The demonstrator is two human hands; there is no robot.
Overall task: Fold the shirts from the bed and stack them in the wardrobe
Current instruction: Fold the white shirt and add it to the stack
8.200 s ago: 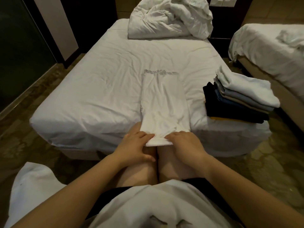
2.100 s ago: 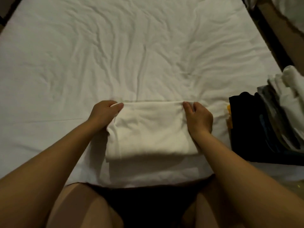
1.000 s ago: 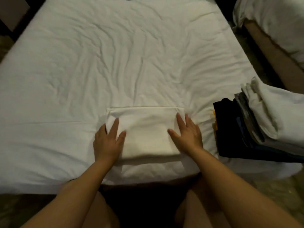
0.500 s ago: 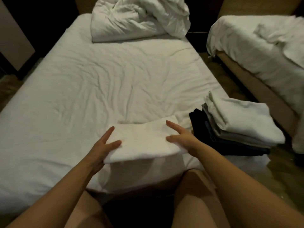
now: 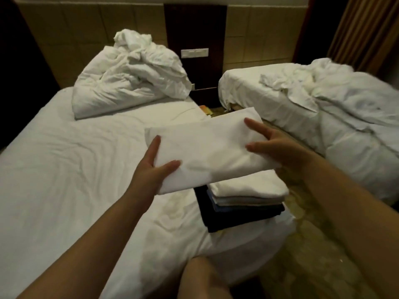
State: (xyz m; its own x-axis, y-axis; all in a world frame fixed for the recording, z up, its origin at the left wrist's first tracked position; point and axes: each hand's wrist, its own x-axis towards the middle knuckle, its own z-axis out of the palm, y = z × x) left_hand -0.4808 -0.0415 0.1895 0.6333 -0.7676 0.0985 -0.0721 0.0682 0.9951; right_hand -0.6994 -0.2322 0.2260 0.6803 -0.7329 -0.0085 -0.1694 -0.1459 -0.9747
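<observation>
A folded white shirt (image 5: 211,147) is held in the air between my hands, over the right side of the bed (image 5: 64,169). My left hand (image 5: 151,171) holds its near left end, thumb on top and fingers underneath. My right hand (image 5: 274,147) holds its right end, a finger and the thumb lying on top. Directly below the shirt, at the bed's right edge, sits a stack of folded shirts (image 5: 241,203), white on top with grey, blue and black layers beneath. The wardrobe is not in view.
A crumpled white duvet (image 5: 129,76) lies at the head of the bed. A second bed (image 5: 334,108) with rumpled sheets stands to the right across a narrow strip of floor (image 5: 313,244). A dark bedside unit (image 5: 194,52) stands between the two beds.
The folded shirt has been lifted off the mattress and carried right, so it is now above the stack. My view has risen toward the headboard.
</observation>
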